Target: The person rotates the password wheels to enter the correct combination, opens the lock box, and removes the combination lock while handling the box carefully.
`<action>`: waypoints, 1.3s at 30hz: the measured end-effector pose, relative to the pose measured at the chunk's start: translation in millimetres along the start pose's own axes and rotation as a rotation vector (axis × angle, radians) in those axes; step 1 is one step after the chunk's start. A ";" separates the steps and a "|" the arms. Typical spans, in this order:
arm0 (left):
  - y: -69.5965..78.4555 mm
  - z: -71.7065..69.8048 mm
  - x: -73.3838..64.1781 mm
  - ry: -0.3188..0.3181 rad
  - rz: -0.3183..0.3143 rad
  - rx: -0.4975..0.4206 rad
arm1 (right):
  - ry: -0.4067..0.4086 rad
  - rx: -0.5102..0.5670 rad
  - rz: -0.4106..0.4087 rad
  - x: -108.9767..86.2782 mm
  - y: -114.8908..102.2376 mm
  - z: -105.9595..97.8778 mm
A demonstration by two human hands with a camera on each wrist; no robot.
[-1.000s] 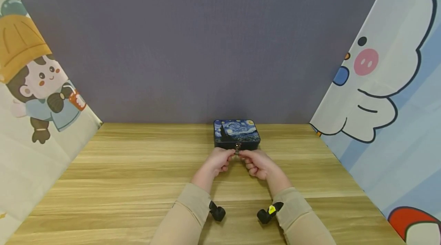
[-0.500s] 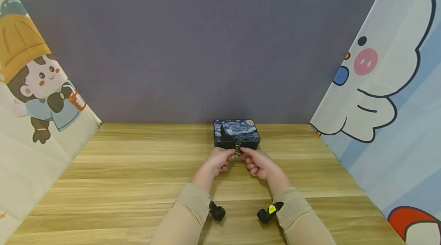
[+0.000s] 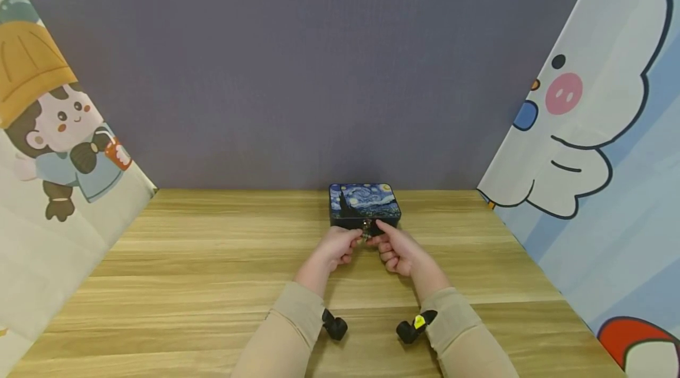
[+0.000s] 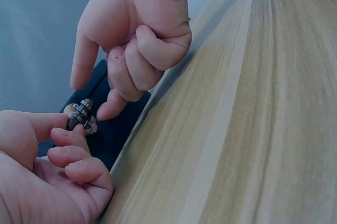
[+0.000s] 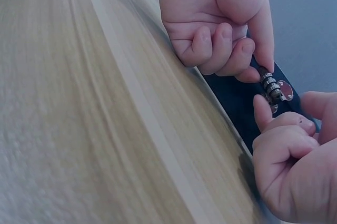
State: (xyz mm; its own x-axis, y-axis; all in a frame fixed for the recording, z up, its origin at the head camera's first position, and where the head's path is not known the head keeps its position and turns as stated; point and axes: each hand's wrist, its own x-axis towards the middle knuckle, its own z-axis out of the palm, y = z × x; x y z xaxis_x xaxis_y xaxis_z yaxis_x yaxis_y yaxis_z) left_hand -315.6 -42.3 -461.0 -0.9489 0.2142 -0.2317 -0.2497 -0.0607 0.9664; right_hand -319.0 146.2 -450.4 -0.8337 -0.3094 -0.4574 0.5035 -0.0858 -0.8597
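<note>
A dark box (image 3: 365,201) with a swirling blue and yellow night-sky picture on its lid stands closed at the back of the table. At its front clasp hangs a small combination padlock (image 4: 82,111) with several number rings. My left hand (image 3: 337,246) pinches one end of this padlock between thumb and index finger. On the opposite side is my right hand (image 3: 401,253), its thumb and index finger spread apart beside the padlock with nothing between them. Its other fingers are curled in. The digits on the rings are too small to read.
Wood-grain table (image 3: 212,283) lies under both arms. A grey wall panel (image 3: 319,71) rises right behind the box. Cartoon-printed sheets (image 3: 579,147) slant along the left and right sides. Each sleeve cuff carries a small black camera (image 3: 334,326).
My right thumb has come away from the padlock and moved up toward the box's front, parting from the index finger. The left hand keeps its pinch, and the box has stayed in place.
</note>
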 end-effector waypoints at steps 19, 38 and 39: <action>-0.4 -0.6 1.2 0.003 -0.001 0.010 | -0.021 -0.039 -0.032 2.6 2.6 2.5; -0.3 -0.5 1.8 0.005 -0.001 0.016 | -0.029 -0.038 -0.050 4.6 4.5 2.7; -0.2 -0.4 1.7 0.006 -0.002 0.015 | -0.028 -0.037 -0.051 4.7 4.6 2.8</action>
State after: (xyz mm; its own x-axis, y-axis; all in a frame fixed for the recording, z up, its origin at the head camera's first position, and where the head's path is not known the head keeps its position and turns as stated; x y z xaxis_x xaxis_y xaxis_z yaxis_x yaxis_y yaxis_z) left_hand -317.2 -42.3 -461.6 -0.9494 0.2089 -0.2344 -0.2488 -0.0455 0.9675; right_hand -319.9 141.8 -455.9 -0.8508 -0.3324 -0.4070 0.4518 -0.0674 -0.8895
